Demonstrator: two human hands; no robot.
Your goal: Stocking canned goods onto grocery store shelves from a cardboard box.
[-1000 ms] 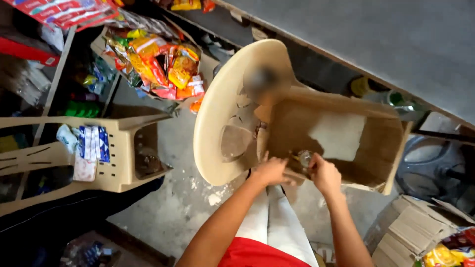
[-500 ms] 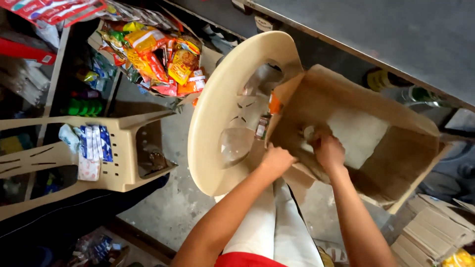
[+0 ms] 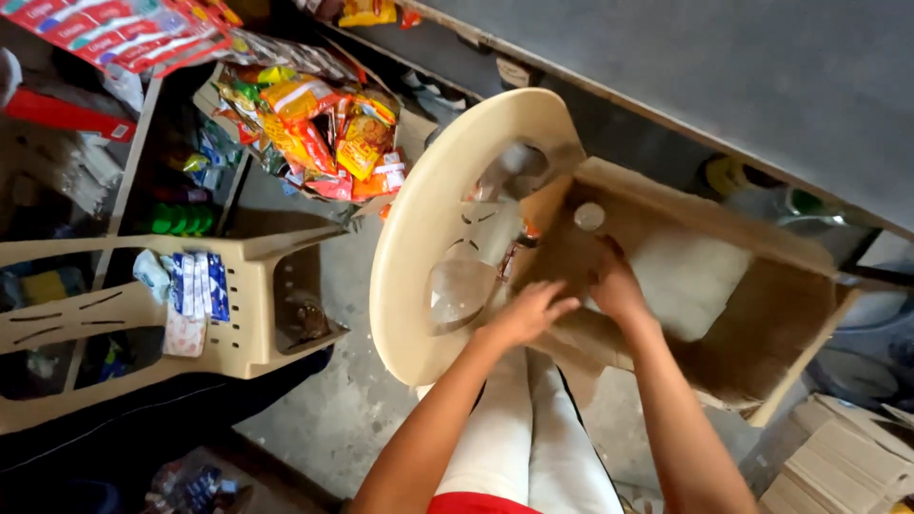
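From the head view, you are looking down at an open cardboard box (image 3: 705, 286) lying tipped against a round beige plastic stool (image 3: 428, 238) on the concrete floor (image 3: 352, 419); your left hand (image 3: 528, 312) rests on the box's near flap with the fingers spread and loosely curled, so its grip is mostly open and presses rather than clamps; your right hand (image 3: 617, 286) reaches into the mouth of the box, fingers bent down onto the inner wall, and you cannot tell from here whether that grip has closed on anything.

The box looks like thin corrugated board, light and stiff along its panels but floppy at the flaps; expect the flaps to fold or tear if you pull on them alone, so take hold at a corner or along a folded edge where two panels meet; the surface is dry and matte, so it should not slip. A pale sheet (image 3: 681, 276) lies inside against the far wall, and a small round cap or lid (image 3: 589, 216) shows near the upper rim; both seem light and loose.

To the left stands a beige plastic rack (image 3: 238, 286) with small sachets hung on it; above it sits a tray of bright snack packets (image 3: 314, 133); flattened cartons (image 3: 838, 457) lie at the lower right.
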